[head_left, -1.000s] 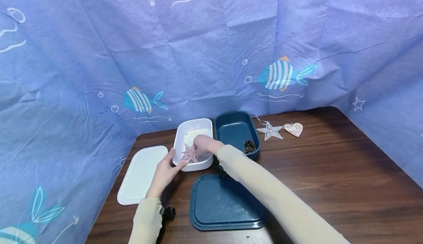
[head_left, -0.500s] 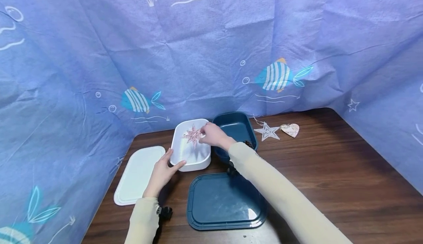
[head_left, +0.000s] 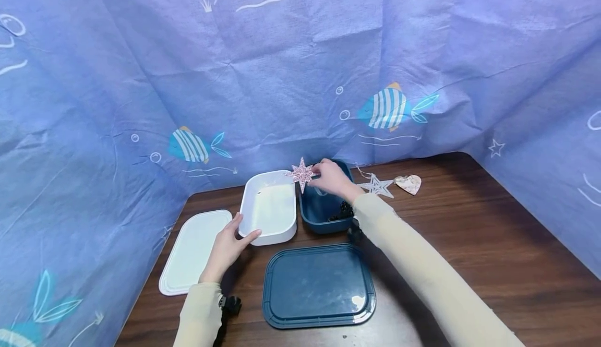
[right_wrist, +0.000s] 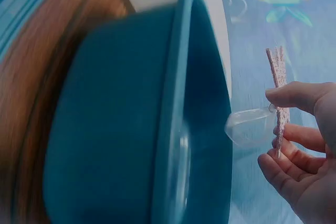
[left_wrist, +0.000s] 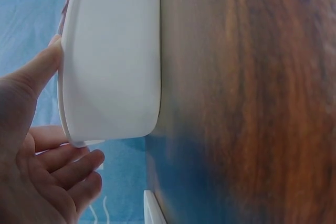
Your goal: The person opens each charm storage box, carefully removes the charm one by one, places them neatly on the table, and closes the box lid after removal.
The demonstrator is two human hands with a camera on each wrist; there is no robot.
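Observation:
A pink glittery star ornament (head_left: 302, 174) is pinched between the thumb and fingers of my right hand (head_left: 332, 178), above the dark blue box's left rim. Seen edge-on in the right wrist view, the star ornament (right_wrist: 281, 93) has a clear loop or tag hanging at it. My left hand (head_left: 226, 248) holds the near left corner of the white box (head_left: 267, 236), its thumb on the front rim and its fingers at the left side. Inside the dark blue box (head_left: 324, 227) lies a pine cone (head_left: 346, 211), partly hidden by my right arm.
A white lid (head_left: 193, 253) lies at the left, and a dark blue lid (head_left: 319, 287) in front of the boxes. Right of the boxes are a silver star ornament (head_left: 377, 185) and a heart ornament (head_left: 409, 184) on the wooden table (head_left: 469, 242). A fish-print cloth (head_left: 281, 75) hangs behind.
My right hand has lifted the pink star ornament out of the white box and carried it right, over to the dark blue box. My left hand stays on the white box.

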